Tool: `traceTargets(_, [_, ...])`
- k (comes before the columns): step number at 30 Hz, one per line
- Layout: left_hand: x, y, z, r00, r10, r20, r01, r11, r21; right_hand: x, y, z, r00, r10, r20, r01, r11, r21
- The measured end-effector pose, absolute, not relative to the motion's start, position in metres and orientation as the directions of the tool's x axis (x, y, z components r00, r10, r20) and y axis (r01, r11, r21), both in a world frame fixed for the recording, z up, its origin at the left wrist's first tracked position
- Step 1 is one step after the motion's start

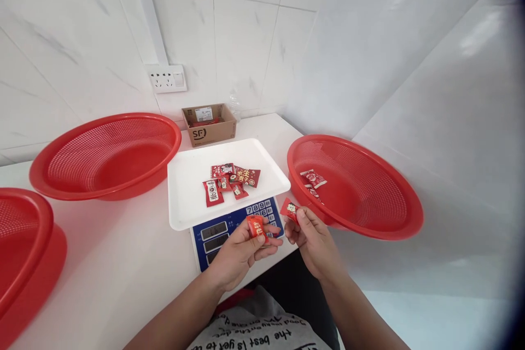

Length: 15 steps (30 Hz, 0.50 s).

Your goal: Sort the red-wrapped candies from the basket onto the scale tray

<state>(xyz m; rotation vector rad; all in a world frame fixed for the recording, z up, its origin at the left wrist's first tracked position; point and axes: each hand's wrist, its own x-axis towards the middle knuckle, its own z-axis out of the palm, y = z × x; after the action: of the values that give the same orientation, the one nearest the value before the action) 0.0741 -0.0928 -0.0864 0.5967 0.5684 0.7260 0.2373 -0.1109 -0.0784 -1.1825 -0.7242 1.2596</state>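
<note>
Between the thumb and fingers of my left hand (244, 249) is a red wrapped candy (257, 228), held over the front of the scale. My right hand (314, 238) pinches a red candy packet (290, 210) with a small cartoon figure on it, close to the right basket's rim. Behind both hands, several red candy packets (227, 181) lie in a loose pile on the white tray (186, 205). That tray rests on a digital scale (235, 220) with a blue panel, whose keys are partly covered by my left hand.
A red mesh basket (394, 197) on the right holds a few candy packets (314, 178). Two more red baskets stand on the left, one behind (106, 191) and one nearer (24, 257). At the back is a cardboard box (217, 134) with red packets inside, below a wall socket (166, 79).
</note>
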Motion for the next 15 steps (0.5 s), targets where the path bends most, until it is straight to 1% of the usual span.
traceTargets(2, [0.074,-0.093,-0.088,0.629,0.732,-0.263,-0.409,0.599,0.688,0.237,-0.111,-0.078,0.23,0.957,-0.174,-0.326,-0.093,-0.941])
traceTargets(6, [0.072,-0.093,-0.09,0.642,0.739,-0.204,-0.392,0.545,0.742,0.237,-0.112,-0.077,0.229,0.963,-0.145,-0.333,-0.062,-0.941])
traceTargets(11, [0.073,-0.094,-0.089,0.662,0.725,-0.191,-0.35,0.525,0.776,0.236,-0.114,-0.073,0.197,0.952,-0.235,-0.482,-0.115,-0.869])
traceTargets(15, [0.073,-0.095,-0.088,0.662,0.727,-0.185,-0.323,0.499,0.804,0.237,-0.113,-0.068,0.09,0.951,-0.297,-0.601,-0.186,-0.778])
